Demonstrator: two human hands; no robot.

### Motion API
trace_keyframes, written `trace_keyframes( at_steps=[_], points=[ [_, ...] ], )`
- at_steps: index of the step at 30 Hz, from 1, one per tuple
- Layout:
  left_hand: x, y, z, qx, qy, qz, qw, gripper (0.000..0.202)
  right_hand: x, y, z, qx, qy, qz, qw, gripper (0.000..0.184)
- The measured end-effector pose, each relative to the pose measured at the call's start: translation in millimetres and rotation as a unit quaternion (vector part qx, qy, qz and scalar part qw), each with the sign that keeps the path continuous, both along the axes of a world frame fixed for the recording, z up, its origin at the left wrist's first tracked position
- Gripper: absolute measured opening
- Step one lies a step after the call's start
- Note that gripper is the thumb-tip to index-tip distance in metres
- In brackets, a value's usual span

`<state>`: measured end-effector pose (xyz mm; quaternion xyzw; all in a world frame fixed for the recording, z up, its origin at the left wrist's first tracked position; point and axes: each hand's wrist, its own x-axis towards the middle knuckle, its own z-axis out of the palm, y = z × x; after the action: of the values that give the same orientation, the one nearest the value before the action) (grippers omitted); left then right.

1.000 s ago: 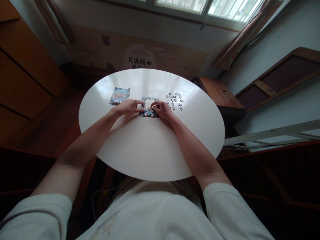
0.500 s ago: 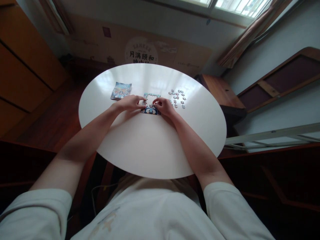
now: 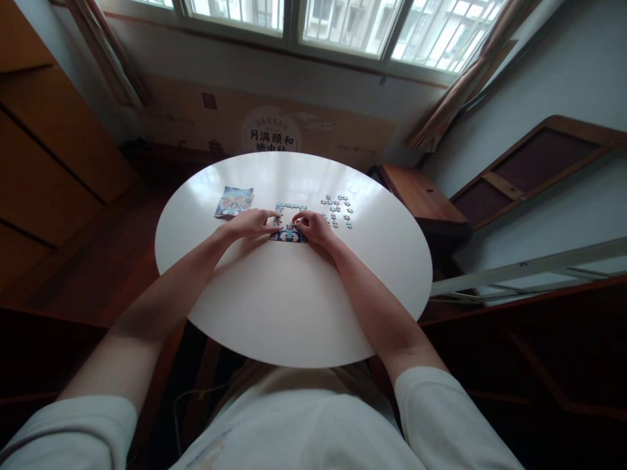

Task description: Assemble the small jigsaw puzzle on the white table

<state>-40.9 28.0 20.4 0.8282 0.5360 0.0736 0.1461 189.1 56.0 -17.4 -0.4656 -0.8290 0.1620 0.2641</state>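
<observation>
A partly joined jigsaw puzzle [image 3: 289, 236] lies on the white round table, with a pale opening inside its border. My left hand [image 3: 252, 223] rests at the puzzle's left edge, thumb and fingers apart, with nothing seen between them. Over the right side of the puzzle is my right hand [image 3: 313, 227], its thumb and fingertips pinched together on what looks like a small puzzle piece [image 3: 296, 222], mostly hidden by the fingers. Loose puzzle pieces [image 3: 336, 209] lie spread to the right of this hand.
A printed picture sheet [image 3: 234, 202] of the puzzle lies at the table's left. The white oval-looking table [image 3: 284, 307] reaches close to my body. Beyond its right edge stands a wooden cabinet [image 3: 416, 189]; windows [image 3: 343, 26] are at the back.
My view has tilted up, so more of the windows shows and the table sits lower in the picture. Both hands stay at the puzzle in nearly the same pose.
</observation>
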Motion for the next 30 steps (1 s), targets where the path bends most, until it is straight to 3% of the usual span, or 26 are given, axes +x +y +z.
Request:
trace_keyframes(
  at_steps=[30],
  points=[
    [-5.0,7.3,-9.0,0.0,-0.013,-0.009,1.0,0.066,-2.1,0.4,0.9,0.005,-0.011,-0.003,1.0,0.021]
  ],
)
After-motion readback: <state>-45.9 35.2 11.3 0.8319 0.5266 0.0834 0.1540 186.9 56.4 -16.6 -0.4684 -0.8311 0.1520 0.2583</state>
